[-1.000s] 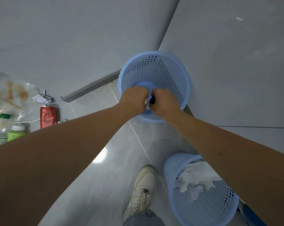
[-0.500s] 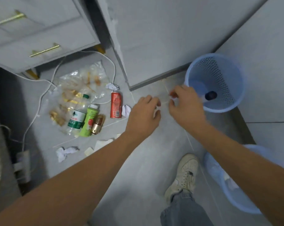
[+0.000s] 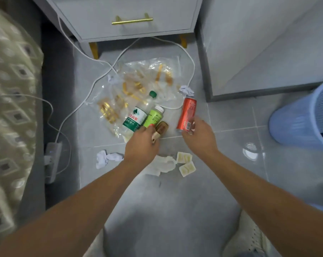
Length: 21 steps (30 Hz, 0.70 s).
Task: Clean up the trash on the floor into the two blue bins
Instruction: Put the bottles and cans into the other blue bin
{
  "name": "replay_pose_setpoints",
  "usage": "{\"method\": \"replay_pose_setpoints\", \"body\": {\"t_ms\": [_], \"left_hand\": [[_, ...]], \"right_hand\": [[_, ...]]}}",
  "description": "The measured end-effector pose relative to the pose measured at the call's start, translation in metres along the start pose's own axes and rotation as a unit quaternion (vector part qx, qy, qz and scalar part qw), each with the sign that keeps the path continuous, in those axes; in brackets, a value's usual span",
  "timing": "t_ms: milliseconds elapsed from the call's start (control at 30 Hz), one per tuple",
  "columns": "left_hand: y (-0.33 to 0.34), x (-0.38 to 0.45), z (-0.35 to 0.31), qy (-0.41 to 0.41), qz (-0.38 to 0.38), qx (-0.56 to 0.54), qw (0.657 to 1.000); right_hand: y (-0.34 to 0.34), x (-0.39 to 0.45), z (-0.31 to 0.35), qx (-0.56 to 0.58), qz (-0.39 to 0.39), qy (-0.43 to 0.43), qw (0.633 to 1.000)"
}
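Trash lies on the grey tile floor: a red can, a small brown bottle, a green bottle, a water bottle, a clear plastic bag, crumpled paper and tissues. My left hand has its fingers curled round the near end of the brown bottle, which still rests on the floor. My right hand hovers with spread fingers at the can's near end. One blue bin stands at the right edge.
A grey nightstand with gold handle stands at the back. White cable runs to a power strip. A patterned bed cover fills the left. Two sauce packets and a tissue lie near my wrists; my shoe is below.
My view swung left from the blue bin to the trash pile. Both hands left the bin, where a dark item now lies, and came down onto the brown bottle and red can.
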<state>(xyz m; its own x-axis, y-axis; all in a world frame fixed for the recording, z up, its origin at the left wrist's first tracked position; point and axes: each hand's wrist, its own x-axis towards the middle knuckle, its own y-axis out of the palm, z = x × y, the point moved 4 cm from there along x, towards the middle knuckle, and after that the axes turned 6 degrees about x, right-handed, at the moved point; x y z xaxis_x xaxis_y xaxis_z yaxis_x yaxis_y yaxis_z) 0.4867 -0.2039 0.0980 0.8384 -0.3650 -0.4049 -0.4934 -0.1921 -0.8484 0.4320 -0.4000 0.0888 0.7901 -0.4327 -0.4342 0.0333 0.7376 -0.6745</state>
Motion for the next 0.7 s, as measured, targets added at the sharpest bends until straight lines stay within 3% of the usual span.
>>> {"method": "replay_pose_setpoints", "body": {"t_ms": [233, 333, 700], "left_hand": [[0.029, 0.103, 0.003, -0.009, -0.015, 0.081, 0.997], [0.042, 0.124, 0.000, -0.001, -0.015, 0.122, 0.992], [0.050, 0.118, -0.007, 0.015, -0.003, 0.151, 0.988]], "right_hand": [[0.027, 0.108, -0.012, 0.033, -0.074, 0.065, 0.995], [0.034, 0.138, -0.022, 0.026, -0.066, 0.091, 0.993], [0.029, 0.116, -0.031, 0.063, -0.063, 0.076, 0.993]]}}
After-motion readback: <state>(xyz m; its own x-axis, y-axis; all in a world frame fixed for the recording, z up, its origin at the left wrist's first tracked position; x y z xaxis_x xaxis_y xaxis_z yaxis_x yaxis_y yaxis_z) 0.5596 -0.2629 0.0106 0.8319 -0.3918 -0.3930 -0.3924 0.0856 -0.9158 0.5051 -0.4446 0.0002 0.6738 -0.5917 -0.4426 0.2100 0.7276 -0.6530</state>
